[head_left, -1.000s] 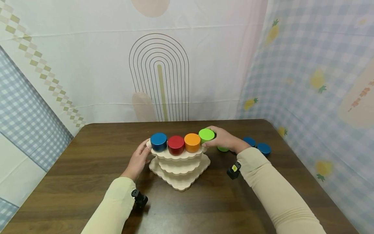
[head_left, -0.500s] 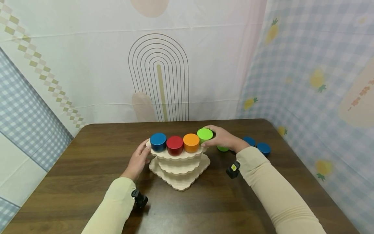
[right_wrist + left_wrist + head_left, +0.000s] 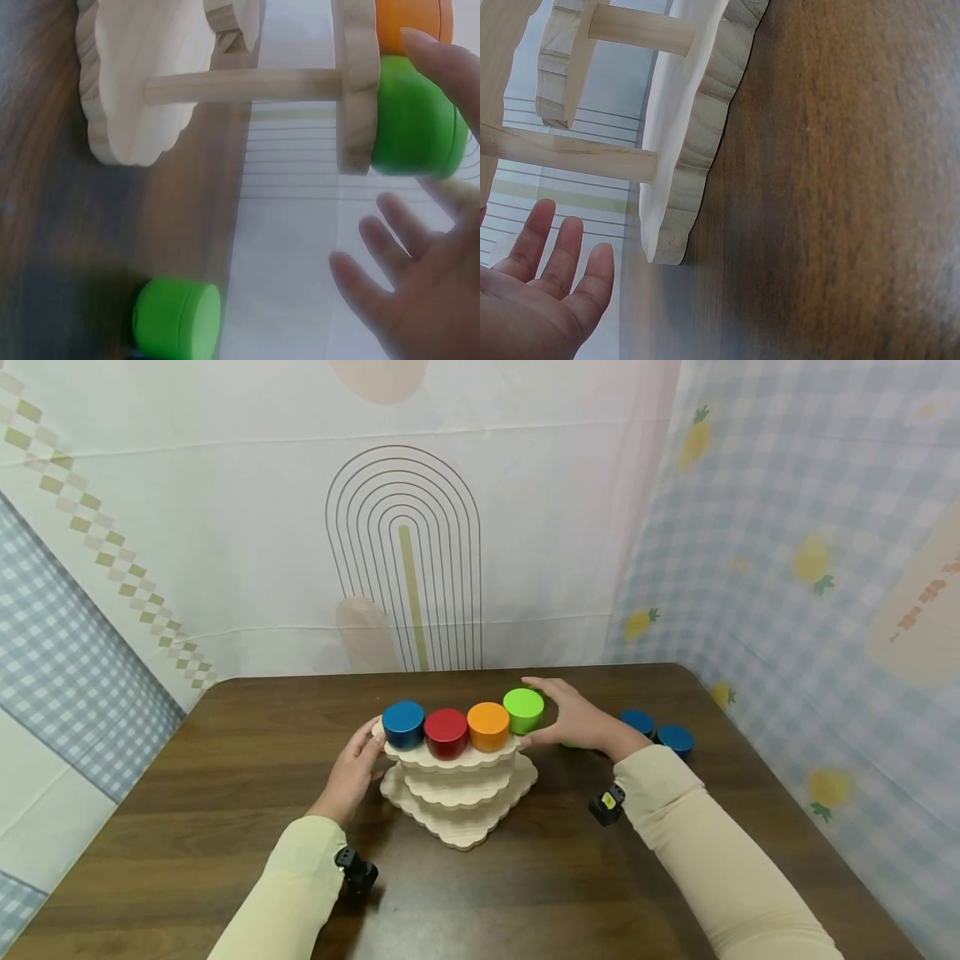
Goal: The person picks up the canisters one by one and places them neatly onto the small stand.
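A pale wooden tiered stand [image 3: 457,788] with scalloped shelves is upright on the table. Along its top shelf a blue cylinder [image 3: 403,725], a red cylinder [image 3: 446,734], an orange cylinder [image 3: 488,727] and a green cylinder [image 3: 523,711] form a row. My left hand [image 3: 351,774] grips the left end of that shelf, thumb at the front edge; three of its fingers [image 3: 591,285] extend loosely in the left wrist view. Around the green cylinder at the right end, my right hand [image 3: 576,718] is spread, thumb and fingers parted from its sides.
Another green cylinder [image 3: 176,319] lies low on the table beside the stand, mostly behind my right hand in the head view. Farther right are two blue cylinders [image 3: 675,740]. A patterned cloth [image 3: 540,527] hangs behind the brown table [image 3: 480,893].
The right hand has let go of the green cylinder, its fingers spreading and shifting slightly right. That cylinder now rests on the top shelf next to the orange one. The left hand stays put.
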The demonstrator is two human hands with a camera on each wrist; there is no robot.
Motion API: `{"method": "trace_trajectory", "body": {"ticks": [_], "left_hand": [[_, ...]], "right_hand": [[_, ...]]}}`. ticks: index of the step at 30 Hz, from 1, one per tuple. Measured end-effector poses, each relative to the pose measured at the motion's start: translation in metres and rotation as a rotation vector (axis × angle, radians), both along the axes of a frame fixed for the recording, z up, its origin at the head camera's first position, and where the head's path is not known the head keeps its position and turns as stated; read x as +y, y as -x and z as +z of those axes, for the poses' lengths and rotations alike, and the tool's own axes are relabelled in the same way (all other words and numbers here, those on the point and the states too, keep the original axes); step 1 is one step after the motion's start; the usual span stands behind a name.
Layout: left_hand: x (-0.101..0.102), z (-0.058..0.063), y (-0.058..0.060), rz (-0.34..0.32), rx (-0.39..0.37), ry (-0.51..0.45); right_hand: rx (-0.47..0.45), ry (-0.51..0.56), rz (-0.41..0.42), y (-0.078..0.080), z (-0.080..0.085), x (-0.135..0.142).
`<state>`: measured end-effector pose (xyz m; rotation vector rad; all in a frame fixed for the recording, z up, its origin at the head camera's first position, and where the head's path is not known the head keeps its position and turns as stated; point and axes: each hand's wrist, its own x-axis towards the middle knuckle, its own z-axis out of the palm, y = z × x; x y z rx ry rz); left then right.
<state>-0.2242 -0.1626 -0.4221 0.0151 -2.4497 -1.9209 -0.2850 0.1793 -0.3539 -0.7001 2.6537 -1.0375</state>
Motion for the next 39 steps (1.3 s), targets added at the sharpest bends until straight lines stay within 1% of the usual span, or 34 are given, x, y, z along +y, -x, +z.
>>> {"method": "trace_trajectory", "body": {"ticks": [3, 6, 11, 17, 22, 29, 35, 39], "left_hand": [[0.0, 0.0, 0.001, 0.009, -0.021, -0.002], [-0.001, -0.001, 0.003, 0.002, -0.058, -0.02], [-0.001, 0.001, 0.002, -0.004, -0.078, -0.034], [0.0, 0.001, 0.002, -0.008, -0.076, -0.044], [-0.001, 0.001, 0.002, -0.003, -0.079, -0.042], [-0.001, 0.001, 0.004, 0.002, -0.084, -0.043], [-0.002, 0.0, 0.003, -0.002, -0.072, -0.04], [-0.001, 0.001, 0.003, -0.004, -0.076, -0.033]], "right_hand": [[0.016, 0.009, -0.013, -0.003, -0.002, 0.006], [0.038, 0.023, -0.035, -0.006, -0.005, 0.013], [0.091, 0.013, -0.086, -0.006, -0.015, 0.026], [0.155, -0.046, -0.152, -0.007, -0.026, 0.043], [0.189, -0.096, -0.196, -0.008, -0.037, 0.06], [0.208, -0.122, -0.241, -0.009, -0.052, 0.083], [0.204, -0.151, -0.272, -0.012, -0.059, 0.101], [0.228, -0.189, -0.295, -0.011, -0.066, 0.114]]}}
